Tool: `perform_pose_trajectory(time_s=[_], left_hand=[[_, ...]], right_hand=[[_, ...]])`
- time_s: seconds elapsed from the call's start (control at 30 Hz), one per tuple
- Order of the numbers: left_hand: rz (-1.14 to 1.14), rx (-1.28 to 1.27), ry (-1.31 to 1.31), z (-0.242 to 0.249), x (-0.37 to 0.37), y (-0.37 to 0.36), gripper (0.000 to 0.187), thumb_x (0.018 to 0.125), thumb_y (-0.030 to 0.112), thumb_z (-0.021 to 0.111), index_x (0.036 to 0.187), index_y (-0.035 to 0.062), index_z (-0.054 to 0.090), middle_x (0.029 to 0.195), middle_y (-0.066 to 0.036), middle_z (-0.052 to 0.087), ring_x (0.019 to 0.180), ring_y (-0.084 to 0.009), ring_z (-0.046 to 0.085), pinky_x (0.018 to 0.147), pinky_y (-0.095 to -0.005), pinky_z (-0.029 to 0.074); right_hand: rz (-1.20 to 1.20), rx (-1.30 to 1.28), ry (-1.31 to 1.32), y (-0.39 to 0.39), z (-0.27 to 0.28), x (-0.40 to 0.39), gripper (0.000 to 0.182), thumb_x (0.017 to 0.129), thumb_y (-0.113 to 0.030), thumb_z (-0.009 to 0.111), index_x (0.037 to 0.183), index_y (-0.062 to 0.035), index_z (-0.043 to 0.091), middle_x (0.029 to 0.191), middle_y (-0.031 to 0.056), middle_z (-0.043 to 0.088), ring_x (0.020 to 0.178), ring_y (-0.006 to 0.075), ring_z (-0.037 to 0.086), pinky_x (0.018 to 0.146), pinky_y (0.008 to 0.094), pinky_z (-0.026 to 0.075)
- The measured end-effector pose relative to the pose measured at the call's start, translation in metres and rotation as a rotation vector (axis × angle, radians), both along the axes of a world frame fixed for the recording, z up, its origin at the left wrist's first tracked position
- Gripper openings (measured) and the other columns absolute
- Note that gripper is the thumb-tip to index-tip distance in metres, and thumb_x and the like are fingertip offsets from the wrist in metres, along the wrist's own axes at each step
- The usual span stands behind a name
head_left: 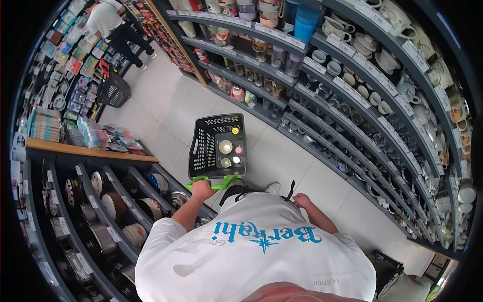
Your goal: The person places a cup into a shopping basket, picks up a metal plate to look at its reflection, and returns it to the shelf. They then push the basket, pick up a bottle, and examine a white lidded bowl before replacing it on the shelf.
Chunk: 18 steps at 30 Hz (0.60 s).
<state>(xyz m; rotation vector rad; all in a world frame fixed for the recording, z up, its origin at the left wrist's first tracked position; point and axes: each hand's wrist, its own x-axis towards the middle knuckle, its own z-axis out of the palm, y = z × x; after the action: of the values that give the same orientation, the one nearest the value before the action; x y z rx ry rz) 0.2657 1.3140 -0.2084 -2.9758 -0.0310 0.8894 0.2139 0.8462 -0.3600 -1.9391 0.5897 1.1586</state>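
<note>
My left hand [203, 191] is closed round the green handle [221, 182] of a black shopping basket [202, 146], which hangs in front of me at left of centre. Inside the basket stand a yellow-topped item [235, 130], a round cream item [225, 146], a small pink item [238, 150], a pale green item [226, 162] and a small white-topped item [236, 159]. My right hand [302, 200] is low at my right side with its fingers curled. Near it a black strap [292, 189] sticks up from my waist; whether the fingers hold anything is hidden.
Shelves of cups and glasses [352, 65] curve along the right. Pans and bowls fill the lower left shelves [113, 201]. At the upper left a person [113, 30] stands near another black basket [113, 90]. Another person's light clothing [405, 289] shows at the lower right.
</note>
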Motion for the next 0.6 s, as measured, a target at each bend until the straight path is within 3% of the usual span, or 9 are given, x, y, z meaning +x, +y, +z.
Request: perform_pose_trajectory(time_s=[0.07, 0.13, 0.23, 0.3, 0.37, 0.43, 0.53, 0.57, 0.6], left_hand=[[0.039, -0.035, -0.015, -0.005, 0.01, -0.011, 0.051, 0.07, 0.058, 0.06, 0.088, 0.012, 0.07, 0.082, -0.012, 0.067, 0.08, -0.0266, 0.065, 0.075, -0.0395, 0.049], [0.064, -0.054, -0.059, -0.01, 0.018, -0.017, 0.048, 0.068, 0.056, 0.063, 0.086, 0.0117, 0.069, 0.081, -0.011, 0.067, 0.078, -0.0287, 0.065, 0.069, -0.0399, 0.052], [0.059, -0.309, -0.228, -0.02, 0.027, -0.017, 0.042, 0.075, 0.047, 0.063, 0.093, 0.0088, 0.065, 0.092, -0.012, 0.064, 0.081, -0.0309, 0.063, 0.071, -0.0407, 0.051], [0.081, -0.367, -0.22, -0.025, 0.034, -0.01, 0.043, 0.076, 0.048, 0.062, 0.095, 0.0089, 0.064, 0.095, -0.012, 0.064, 0.085, -0.0312, 0.063, 0.073, -0.0413, 0.051], [0.101, -0.423, -0.206, -0.024, 0.037, -0.001, 0.045, 0.076, 0.049, 0.062, 0.097, 0.009, 0.063, 0.098, -0.013, 0.064, 0.088, -0.0315, 0.062, 0.076, -0.0419, 0.05], [0.174, -0.438, -0.11, -0.021, 0.038, 0.009, 0.041, 0.077, 0.045, 0.061, 0.095, 0.0087, 0.063, 0.093, -0.015, 0.065, 0.086, -0.0331, 0.062, 0.074, -0.0434, 0.05], [0.205, -0.407, -0.085, -0.027, 0.04, 0.015, 0.037, 0.078, 0.042, 0.06, 0.092, 0.0087, 0.064, 0.088, -0.016, 0.065, 0.083, -0.0339, 0.062, 0.074, -0.0442, 0.05], [0.2, -0.432, -0.102, -0.034, 0.042, 0.015, 0.034, 0.079, 0.041, 0.058, 0.09, 0.0093, 0.065, 0.085, -0.016, 0.066, 0.082, -0.0341, 0.062, 0.074, -0.0448, 0.05], [0.205, -0.437, -0.103, -0.033, 0.046, 0.013, 0.034, 0.079, 0.041, 0.058, 0.09, 0.0093, 0.065, 0.085, -0.016, 0.066, 0.082, -0.0341, 0.062, 0.074, -0.0448, 0.05]], right_hand=[[0.064, -0.016, -0.015, 0.01, 0.002, 0.015, 0.025, 0.083, -0.029, 0.058, 0.089, -0.0045, 0.059, 0.071, 0.0079, 0.063, 0.062, 0.0178, 0.062, 0.056, 0.0328, 0.051], [0.431, -0.121, -0.26, 0.028, 0.01, 0.034, 0.027, 0.08, -0.029, 0.06, 0.085, -0.0026, 0.061, 0.072, 0.0107, 0.065, 0.065, 0.0228, 0.064, 0.062, 0.0357, 0.052], [0.613, -0.038, -0.511, 0.074, 0.049, 0.075, 0.029, 0.076, -0.03, 0.06, 0.082, -0.0023, 0.062, 0.074, 0.0147, 0.064, 0.073, 0.034, 0.062, 0.069, 0.0406, 0.05], [0.551, -0.012, -0.648, 0.118, 0.073, 0.104, 0.021, 0.076, -0.022, 0.059, 0.085, -0.0034, 0.061, 0.089, 0.0177, 0.061, 0.087, 0.0342, 0.057, 0.077, 0.042, 0.046], [0.523, 0.116, -1.069, 0.158, 0.111, 0.125, 0.025, 0.073, -0.017, 0.063, 0.092, -0.0023, 0.058, 0.098, 0.018, 0.058, 0.092, 0.0345, 0.054, 0.08, 0.0407, 0.045], [0.617, 0.093, -1.152, 0.202, 0.156, 0.145, 0.035, 0.069, -0.014, 0.066, 0.1, -0.0036, 0.056, 0.107, 0.0142, 0.054, 0.101, 0.0319, 0.052, 0.085, 0.0407, 0.043], [0.794, 0.072, -1.338, 0.257, 0.175, 0.163, 0.039, 0.067, -0.016, 0.067, 0.103, -0.0057, 0.055, 0.11, 0.0137, 0.052, 0.103, 0.0305, 0.051, 0.087, 0.0445, 0.041], [0.798, 0.071, -1.339, 0.27, 0.174, 0.17, 0.039, 0.067, -0.016, 0.067, 0.103, -0.0057, 0.055, 0.11, 0.0137, 0.052, 0.103, 0.0305, 0.051, 0.087, 0.0445, 0.041], [0.987, 0.06, -1.193, 0.281, 0.168, 0.177, 0.04, 0.067, -0.015, 0.066, 0.104, -0.0065, 0.056, 0.11, 0.0134, 0.053, 0.104, 0.0297, 0.052, 0.089, 0.0459, 0.04]])
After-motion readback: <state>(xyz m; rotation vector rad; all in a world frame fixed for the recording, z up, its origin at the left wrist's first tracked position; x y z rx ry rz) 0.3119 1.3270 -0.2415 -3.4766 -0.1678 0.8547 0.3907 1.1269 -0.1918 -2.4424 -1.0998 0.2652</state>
